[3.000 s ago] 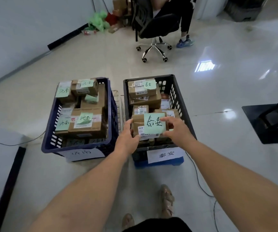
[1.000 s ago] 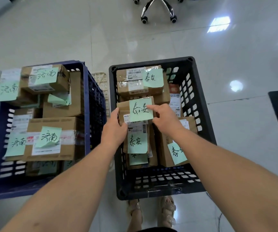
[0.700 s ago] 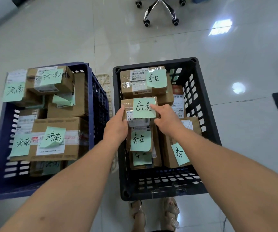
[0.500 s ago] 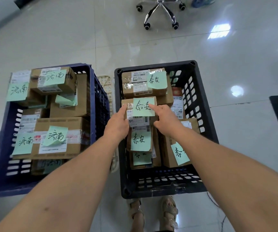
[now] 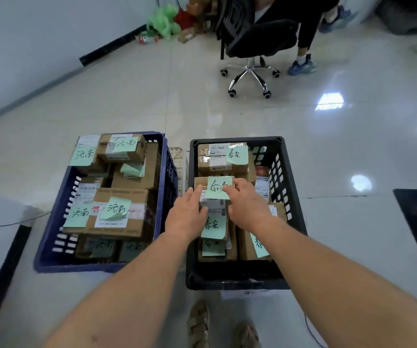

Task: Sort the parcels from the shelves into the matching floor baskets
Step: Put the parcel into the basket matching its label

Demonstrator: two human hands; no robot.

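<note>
Cardboard is coming to rest here: the small cardboard parcel (image 5: 201, 182) with the green sticky note (image 5: 215, 188) is now lying in the middle of the black basket (image 5: 235, 139). It is sitting on the upright parcels (image 5: 230, 243) whose notes carry what look like the same two handwritten characters. Three seconds ago it was being carried above the basket's near edge, and over the last second it has been sinking into this spot and hardly shifting. The left hand (image 5: 187, 217) is lying against the parcel's left end with its fingers (image 5: 193, 197) nearly straight, touching rather than gripping. The right hand (image 5: 249, 207) is keeping bent fingertips (image 5: 228, 188) over the note and the parcel's right end; its thumb is hidden, so how firmly it is holding is unclear. The head is lifting too, since the office chair (image 5: 250, 46) and a seated person's legs (image 5: 305, 33) are coming back into view at the top. Judging from this, the parcel is already sorted into its matching basket and only the letting go is remaining before another is fetched. Just beside the black basket, the blue basket (image 5: 163, 172) is holding parcels with differently lettered notes.
</note>
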